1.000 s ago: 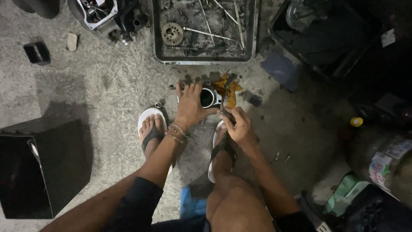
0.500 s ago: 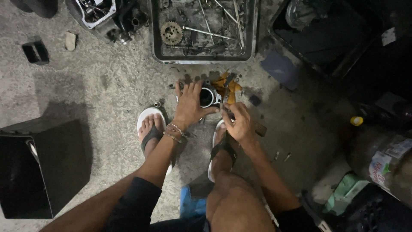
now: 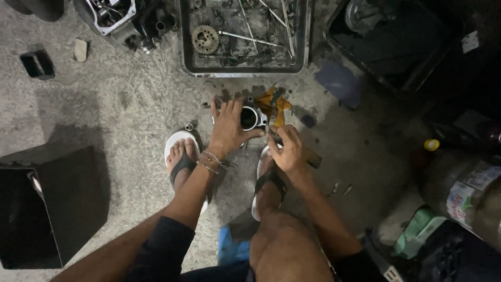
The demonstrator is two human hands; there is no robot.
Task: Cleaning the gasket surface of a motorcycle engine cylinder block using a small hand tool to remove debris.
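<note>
Both hands work a metal cylinder [image 3: 249, 118]: left hand [image 3: 228, 128] clasps its rim, right hand [image 3: 286, 150] grips a tool [image 3: 275, 112]. It looks heavy, rigid, greasy.

Large clear plastic bottle [image 3: 464, 193] lying at far right, wrapped in a white label [image 3: 462, 201] with red and green print. Green plastic package [image 3: 417, 235] just below it.
</note>
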